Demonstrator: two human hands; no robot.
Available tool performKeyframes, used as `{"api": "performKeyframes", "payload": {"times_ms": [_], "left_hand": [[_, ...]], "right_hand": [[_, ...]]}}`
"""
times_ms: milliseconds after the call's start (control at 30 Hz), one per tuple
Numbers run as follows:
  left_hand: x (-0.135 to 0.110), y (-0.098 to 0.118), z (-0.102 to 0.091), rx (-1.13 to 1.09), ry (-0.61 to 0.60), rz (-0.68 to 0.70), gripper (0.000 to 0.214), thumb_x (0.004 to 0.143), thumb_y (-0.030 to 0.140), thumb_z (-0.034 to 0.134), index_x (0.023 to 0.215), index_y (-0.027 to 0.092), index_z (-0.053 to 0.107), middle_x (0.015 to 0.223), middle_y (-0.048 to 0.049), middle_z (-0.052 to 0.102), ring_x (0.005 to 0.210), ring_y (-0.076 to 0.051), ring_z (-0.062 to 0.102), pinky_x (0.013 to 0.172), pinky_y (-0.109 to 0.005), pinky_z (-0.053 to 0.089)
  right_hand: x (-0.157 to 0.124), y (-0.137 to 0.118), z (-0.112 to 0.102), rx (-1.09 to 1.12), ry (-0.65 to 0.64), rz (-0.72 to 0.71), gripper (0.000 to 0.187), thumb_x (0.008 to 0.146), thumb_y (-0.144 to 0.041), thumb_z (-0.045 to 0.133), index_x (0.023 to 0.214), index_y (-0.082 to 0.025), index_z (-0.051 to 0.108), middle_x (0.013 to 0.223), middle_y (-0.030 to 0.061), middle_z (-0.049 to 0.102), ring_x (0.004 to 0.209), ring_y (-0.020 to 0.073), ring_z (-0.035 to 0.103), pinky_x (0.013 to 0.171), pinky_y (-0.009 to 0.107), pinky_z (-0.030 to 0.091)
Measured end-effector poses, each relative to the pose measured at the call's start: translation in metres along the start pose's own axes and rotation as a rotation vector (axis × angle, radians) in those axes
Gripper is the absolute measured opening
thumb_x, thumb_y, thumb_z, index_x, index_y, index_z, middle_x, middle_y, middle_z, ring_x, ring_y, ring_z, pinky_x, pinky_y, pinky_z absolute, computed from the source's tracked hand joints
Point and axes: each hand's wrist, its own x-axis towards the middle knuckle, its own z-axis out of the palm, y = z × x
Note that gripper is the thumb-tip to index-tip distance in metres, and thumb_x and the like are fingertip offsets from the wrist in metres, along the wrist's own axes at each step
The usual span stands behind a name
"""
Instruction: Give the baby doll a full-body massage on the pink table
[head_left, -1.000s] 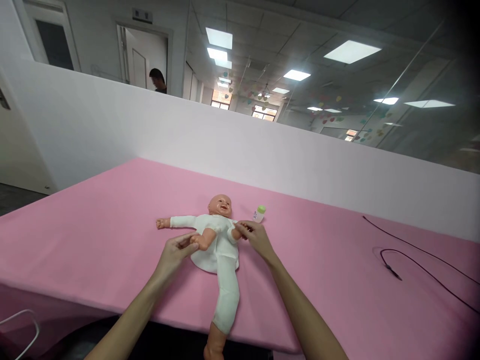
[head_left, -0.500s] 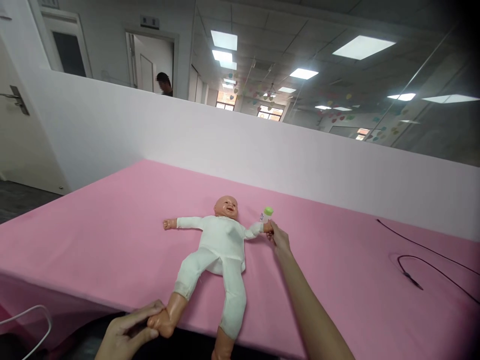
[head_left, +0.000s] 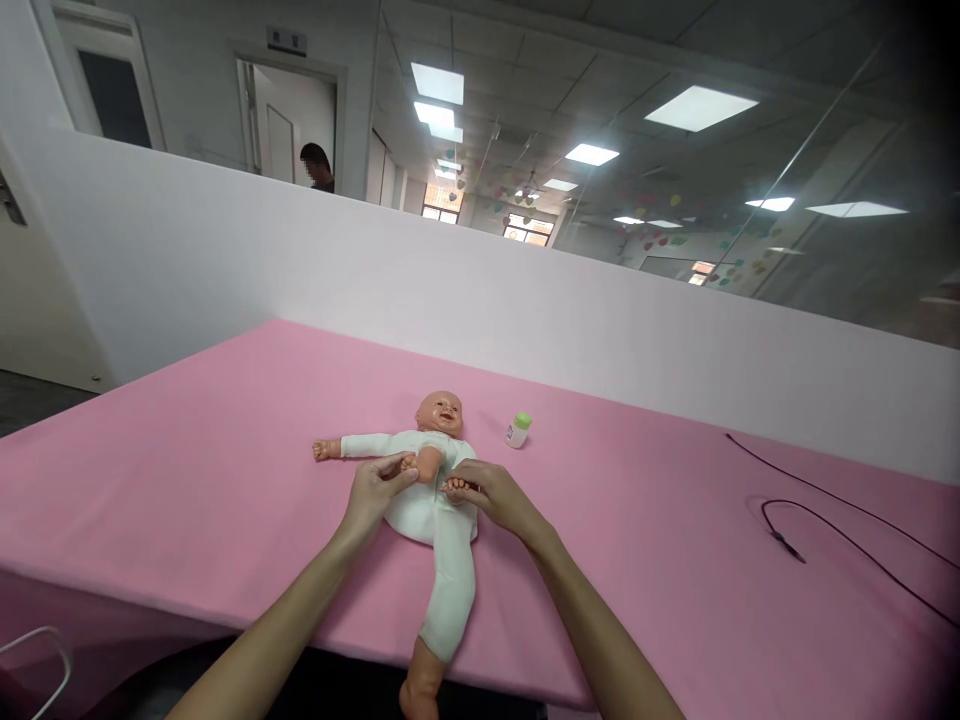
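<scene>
A baby doll with a white cloth body lies on its back on the pink-covered table, its head towards the wall. My left hand grips the doll's foot, held up over its chest with that leg folded. My right hand is closed around the doll's hand, which is brought in across the belly near the foot. The doll's other arm stretches out sideways, and its other leg hangs past the table's front edge. Both held limbs are partly hidden by my fingers.
A small white bottle with a green cap stands beside the doll's head. A dark cable lies on the table at right. A white wall with glass above borders the back. Beyond it, a person is near a doorway.
My left hand has raised the doll's foot from the table's front edge up to its chest. My right hand has drawn the doll's hand inward, away from the bottle. The view has shifted slightly.
</scene>
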Motion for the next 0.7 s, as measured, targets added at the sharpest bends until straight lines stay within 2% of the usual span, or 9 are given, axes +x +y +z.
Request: {"api": "performKeyframes", "payload": {"times_ms": [67,100,167,233,333,433,533,600,700], "left_hand": [[-0.008,0.002,-0.003,0.009,0.009,0.004,0.038,0.076,0.042,0.083,0.102,0.015,0.081,0.108,-0.0106,0.079,0.108,-0.030,0.070,0.100,-0.040,0.053],[-0.015,0.005,-0.008,0.025,0.021,-0.005,0.041,0.075,0.042,0.084,0.106,0.015,0.081,0.110,-0.0111,0.078,0.109,-0.031,0.070,0.100,-0.041,0.053],[-0.036,0.012,-0.024,0.089,0.041,-0.036,0.043,0.076,0.043,0.083,0.109,0.015,0.081,0.112,-0.0117,0.078,0.110,-0.033,0.070,0.098,-0.042,0.055],[-0.063,0.016,-0.046,0.161,0.079,-0.071,0.044,0.074,0.044,0.084,0.108,0.017,0.082,0.111,-0.0111,0.079,0.110,-0.035,0.071,0.097,-0.043,0.058],[-0.109,0.011,-0.079,0.216,0.159,-0.138,0.047,0.061,0.044,0.091,0.100,0.020,0.084,0.108,-0.0106,0.079,0.105,-0.037,0.074,0.093,-0.045,0.061],[-0.152,-0.001,-0.102,0.264,0.131,-0.216,0.044,0.056,0.046,0.093,0.092,0.022,0.086,0.104,-0.0100,0.080,0.102,-0.039,0.075,0.090,-0.046,0.063],[-0.176,-0.010,-0.109,0.284,0.102,-0.256,0.042,0.052,0.047,0.094,0.087,0.025,0.086,0.100,-0.0093,0.080,0.100,-0.040,0.075,0.087,-0.046,0.064],[-0.176,-0.010,-0.108,0.277,0.117,-0.259,0.042,0.052,0.048,0.094,0.087,0.025,0.086,0.101,-0.0089,0.080,0.101,-0.040,0.075,0.089,-0.046,0.063],[-0.153,-0.001,-0.097,0.247,0.166,-0.224,0.045,0.058,0.048,0.092,0.095,0.024,0.086,0.107,-0.0081,0.080,0.106,-0.037,0.074,0.095,-0.045,0.061]], "right_hand": [[0.002,0.010,-0.008,0.066,0.026,0.002,0.026,0.097,-0.043,0.062,0.087,-0.024,0.077,0.089,0.0037,0.075,0.085,0.0213,0.064,0.078,0.031,0.047],[0.003,0.017,-0.015,0.115,0.097,0.024,0.027,0.097,-0.044,0.063,0.089,-0.023,0.077,0.091,0.0043,0.075,0.086,0.0212,0.064,0.079,0.031,0.048],[0.007,0.039,-0.031,0.223,0.364,0.126,0.031,0.093,-0.049,0.066,0.090,-0.021,0.078,0.094,0.0056,0.075,0.083,0.0198,0.064,0.075,0.030,0.049],[0.010,0.067,-0.046,0.353,0.685,0.302,0.036,0.086,-0.053,0.073,0.088,-0.018,0.078,0.087,0.0057,0.074,0.072,0.0167,0.060,0.063,0.027,0.048],[0.008,0.109,-0.053,0.631,0.952,0.649,0.034,0.075,-0.046,0.084,0.072,-0.014,0.071,0.062,0.0024,0.065,0.054,0.0115,0.052,0.050,0.023,0.044],[-0.002,0.134,-0.042,0.773,1.026,0.870,0.032,0.074,-0.034,0.086,0.062,-0.015,0.064,0.049,0.0009,0.056,0.044,0.0104,0.047,0.041,0.021,0.041],[-0.010,0.138,-0.031,0.776,1.050,0.885,0.033,0.075,-0.031,0.084,0.059,-0.017,0.059,0.047,0.0003,0.054,0.041,0.0102,0.045,0.040,0.023,0.042],[-0.009,0.129,-0.032,0.779,1.068,0.838,0.033,0.075,-0.035,0.084,0.061,-0.018,0.060,0.050,-0.0007,0.055,0.043,0.0101,0.046,0.044,0.023,0.045],[0.003,0.099,-0.040,0.734,1.021,0.658,0.034,0.075,-0.046,0.084,0.071,-0.016,0.068,0.061,0.0000,0.062,0.052,0.0109,0.051,0.054,0.025,0.050]]}}
